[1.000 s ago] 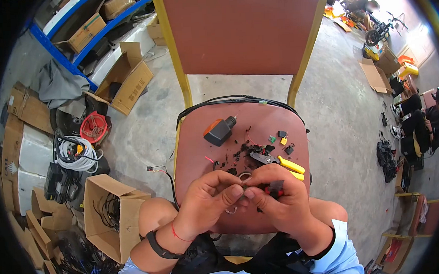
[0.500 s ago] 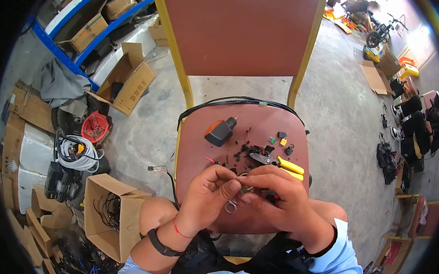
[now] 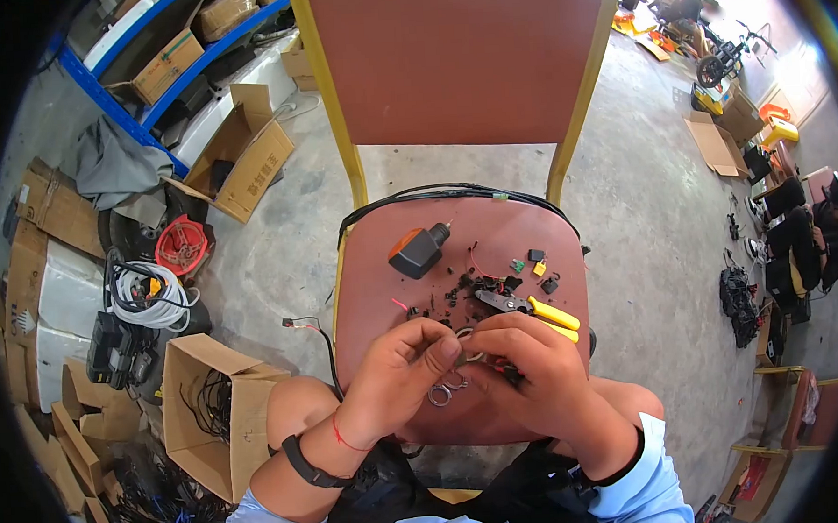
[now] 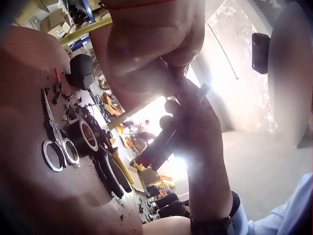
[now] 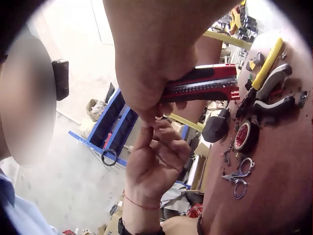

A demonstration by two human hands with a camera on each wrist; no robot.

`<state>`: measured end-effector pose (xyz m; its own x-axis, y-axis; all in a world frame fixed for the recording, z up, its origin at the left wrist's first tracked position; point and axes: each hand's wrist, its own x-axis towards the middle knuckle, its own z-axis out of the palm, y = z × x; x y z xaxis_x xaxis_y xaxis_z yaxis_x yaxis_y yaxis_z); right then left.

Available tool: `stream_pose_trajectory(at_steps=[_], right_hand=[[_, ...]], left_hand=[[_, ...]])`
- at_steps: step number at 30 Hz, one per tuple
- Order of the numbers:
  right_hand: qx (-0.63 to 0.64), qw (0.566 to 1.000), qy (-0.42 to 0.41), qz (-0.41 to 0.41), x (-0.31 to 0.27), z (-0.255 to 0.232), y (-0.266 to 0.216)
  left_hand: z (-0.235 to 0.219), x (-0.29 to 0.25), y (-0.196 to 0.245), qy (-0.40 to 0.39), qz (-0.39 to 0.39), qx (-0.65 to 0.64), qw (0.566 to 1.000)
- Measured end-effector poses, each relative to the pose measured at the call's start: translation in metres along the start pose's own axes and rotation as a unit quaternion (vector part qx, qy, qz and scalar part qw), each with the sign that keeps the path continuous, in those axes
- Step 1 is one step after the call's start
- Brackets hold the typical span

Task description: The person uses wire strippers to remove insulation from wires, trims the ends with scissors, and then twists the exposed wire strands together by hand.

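Observation:
Fingertips of my left hand [image 3: 396,379] and right hand [image 3: 541,387] meet above the chair seat [image 3: 372,254]. Between them is a small piece, mostly hidden, which the left thumb and fingers pinch. The right hand [image 5: 156,63] also grips a red and black utility knife [image 5: 205,84] against its palm, its body sticking out past the fingers. Below the hands lie small metal scissors [image 3: 440,394], open in the left wrist view, beside a tape roll [image 4: 88,135]. Yellow-handled pliers [image 3: 550,314] rest just beyond the right hand.
An orange and black indicator lamp [image 3: 418,250], small connectors [image 3: 538,256] and black scraps lie on the seat. Black cable [image 3: 453,191] runs along its back edge. An open carton [image 3: 248,423] stands left of my knee; blue shelving [image 3: 113,111] is farther off.
My right hand has turned and its fingers now reach farther over the left fingertips. The scissors show more below the hands, while the dark knife end is less visible.

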<state>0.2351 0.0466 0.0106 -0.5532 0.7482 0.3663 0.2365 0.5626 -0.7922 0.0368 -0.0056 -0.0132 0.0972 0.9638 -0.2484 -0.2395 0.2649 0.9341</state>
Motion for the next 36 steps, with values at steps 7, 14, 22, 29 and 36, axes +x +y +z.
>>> stream_pose_trajectory(at_steps=[7, 14, 22, 29, 36], right_hand=[[-0.031, 0.999, 0.009, -0.009, -0.001, 0.003, 0.003], [-0.091, 0.994, 0.044, -0.034, 0.000, 0.000, 0.003], [-0.112, 0.989, 0.048, -0.085, 0.003, 0.002, 0.004], [-0.043, 0.996, 0.072, -0.035, 0.004, 0.006, 0.001], [0.127, 0.988, 0.033, 0.086, 0.002, 0.003, 0.000]], left_hand=[[0.000, 0.000, 0.002, -0.009, -0.034, -0.011, 0.999], [0.006, -0.001, 0.006, -0.013, -0.027, -0.055, 0.998], [0.004, -0.002, 0.003, -0.014, -0.001, -0.006, 1.000], [0.006, -0.004, 0.009, 0.024, 0.131, 0.133, 0.982], [0.005, -0.007, 0.018, 0.042, 0.217, 0.242, 0.945]])
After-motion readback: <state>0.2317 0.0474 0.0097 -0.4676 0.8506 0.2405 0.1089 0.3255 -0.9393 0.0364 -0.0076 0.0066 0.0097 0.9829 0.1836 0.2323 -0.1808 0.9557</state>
